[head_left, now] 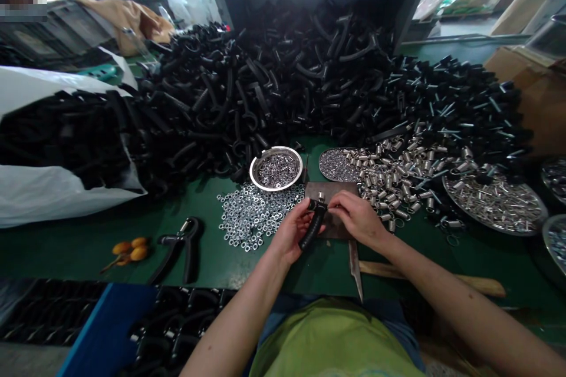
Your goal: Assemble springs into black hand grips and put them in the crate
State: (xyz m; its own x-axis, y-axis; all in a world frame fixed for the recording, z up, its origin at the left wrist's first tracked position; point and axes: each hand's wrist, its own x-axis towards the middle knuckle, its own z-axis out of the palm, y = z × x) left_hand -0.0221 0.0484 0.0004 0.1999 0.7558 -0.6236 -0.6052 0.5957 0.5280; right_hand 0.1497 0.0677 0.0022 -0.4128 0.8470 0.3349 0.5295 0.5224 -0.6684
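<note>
My left hand (289, 232) is closed around a curved black handle (312, 232) with a ribbed grip, held at a slant over a dark metal plate (338, 228). At the handle's upper end, the fingertips of my right hand (356, 215) are pinched together; what they hold is too small to make out. A short shiny metal piece (321, 195) shows just above that end. To the left lies a hand gripper (191, 250) with two black handles and a metal spring. Loose nuts (250, 218) are spread beside my left hand.
Black handles (247, 88) are heaped across the back. Coil springs (398, 171) lie at right, near a tray of metal pins (495, 203). A round bowl (302, 172) and an oval dish (322, 172) hold small parts. A pointed blade (355, 265), a wooden handle (477, 284) and orange fruit (138, 253) lie nearer.
</note>
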